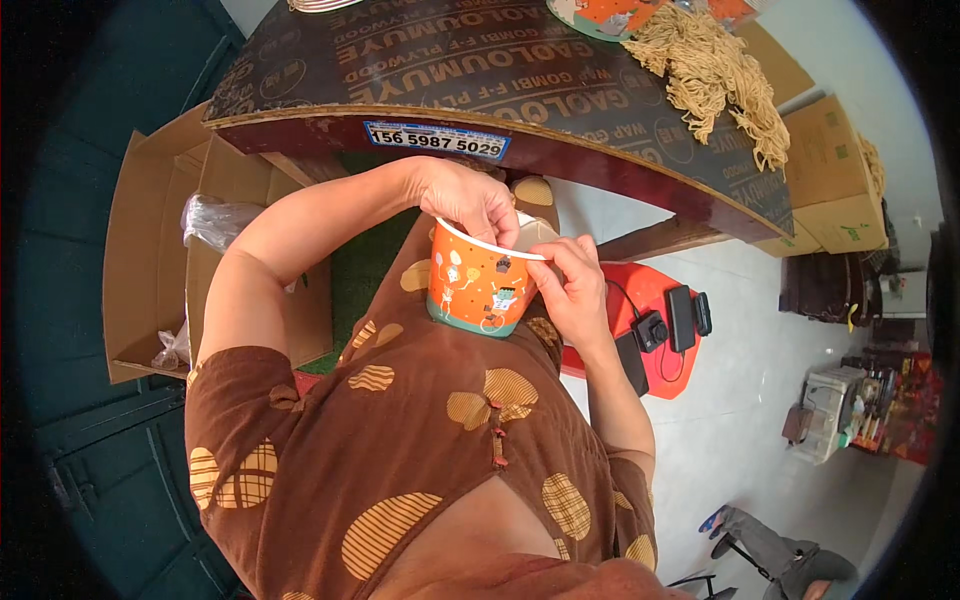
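Note:
An orange paper bucket (pixel 478 285) with a white rim, a green base and printed cartoon figures rests upright against my lap. My left hand (pixel 468 200) reaches over its rim from the left. Its fingers are bent down inside the bucket, pressed together, and their tips are hidden by the wall. On the right side, my right hand (pixel 572 285) grips the rim, with the thumb near the outer wall and the other fingers curled at the edge. A little of the pale inside shows between my hands.
Ahead stands a dark plywood table (pixel 450 60) bearing a heap of beige cords (pixel 705 70) and another printed bucket (pixel 590 18). An open cardboard box (pixel 160 250) is at left. A red stool (pixel 675 375) with black devices stands at right. Another person (pixel 780 550) shows at lower right.

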`<act>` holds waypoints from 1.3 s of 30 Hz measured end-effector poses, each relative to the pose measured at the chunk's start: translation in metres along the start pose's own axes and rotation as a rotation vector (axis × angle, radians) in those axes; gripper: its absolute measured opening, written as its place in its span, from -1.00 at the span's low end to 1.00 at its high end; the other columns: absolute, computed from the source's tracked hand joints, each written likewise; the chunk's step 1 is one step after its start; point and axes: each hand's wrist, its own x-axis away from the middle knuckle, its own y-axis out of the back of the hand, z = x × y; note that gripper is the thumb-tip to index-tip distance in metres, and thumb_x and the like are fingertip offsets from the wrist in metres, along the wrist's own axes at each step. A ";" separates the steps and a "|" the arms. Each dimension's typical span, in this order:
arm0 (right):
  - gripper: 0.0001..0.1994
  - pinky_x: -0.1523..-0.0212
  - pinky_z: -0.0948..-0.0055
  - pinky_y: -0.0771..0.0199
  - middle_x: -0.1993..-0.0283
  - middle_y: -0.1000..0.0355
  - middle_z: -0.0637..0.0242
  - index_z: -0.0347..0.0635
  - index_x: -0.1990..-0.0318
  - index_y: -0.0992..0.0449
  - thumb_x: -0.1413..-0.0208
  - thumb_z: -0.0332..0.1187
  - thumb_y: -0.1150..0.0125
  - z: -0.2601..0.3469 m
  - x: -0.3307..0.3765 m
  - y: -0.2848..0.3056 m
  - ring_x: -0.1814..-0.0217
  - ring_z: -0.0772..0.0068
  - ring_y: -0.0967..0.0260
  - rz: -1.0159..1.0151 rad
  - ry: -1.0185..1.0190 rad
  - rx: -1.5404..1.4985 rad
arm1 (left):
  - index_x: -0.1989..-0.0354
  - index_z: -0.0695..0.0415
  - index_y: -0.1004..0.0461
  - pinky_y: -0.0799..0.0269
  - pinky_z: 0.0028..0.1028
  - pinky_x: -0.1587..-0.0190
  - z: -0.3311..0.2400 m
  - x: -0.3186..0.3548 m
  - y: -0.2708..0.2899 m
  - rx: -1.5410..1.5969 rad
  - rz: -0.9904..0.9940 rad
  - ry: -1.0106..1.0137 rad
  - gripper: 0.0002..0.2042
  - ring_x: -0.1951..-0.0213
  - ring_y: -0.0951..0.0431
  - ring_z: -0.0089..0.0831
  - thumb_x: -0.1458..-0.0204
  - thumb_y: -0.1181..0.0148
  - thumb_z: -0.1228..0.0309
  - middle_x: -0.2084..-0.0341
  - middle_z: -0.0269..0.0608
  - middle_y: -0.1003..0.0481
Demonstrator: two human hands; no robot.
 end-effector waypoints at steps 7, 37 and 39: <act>-0.91 0.29 0.33 -0.27 0.40 -0.42 0.29 -0.25 0.34 -0.51 -0.01 -0.45 -0.25 -0.002 0.001 0.002 0.32 0.26 -0.21 0.004 -0.053 -0.042 | 0.30 0.27 -0.53 -0.38 -0.62 0.34 -0.012 0.020 -0.010 -0.217 -0.277 -0.046 -0.87 0.41 -0.47 -0.69 -0.04 -0.21 0.46 0.45 -0.39 -0.53; -0.93 0.33 0.31 -0.36 0.44 -0.46 0.22 -0.28 0.33 -0.50 0.01 -0.56 -0.21 0.038 0.006 0.010 0.38 0.22 -0.39 -0.081 -0.075 -0.025 | 0.39 0.32 -0.46 -0.42 -0.41 0.43 -0.003 0.015 -0.097 -0.414 -1.039 -0.292 -0.91 0.53 -0.56 -0.42 -0.02 -0.14 0.52 0.61 -0.09 -0.51; -0.93 0.34 0.27 -0.32 0.45 -0.41 0.21 -0.27 0.39 -0.46 0.05 -0.57 -0.22 0.039 0.006 0.008 0.40 0.18 -0.34 -0.106 -0.009 0.046 | 0.39 0.31 -0.46 -0.43 -0.39 0.42 -0.004 0.015 -0.099 -0.455 -1.055 -0.285 -0.91 0.52 -0.56 -0.37 -0.01 -0.14 0.52 0.61 -0.05 -0.51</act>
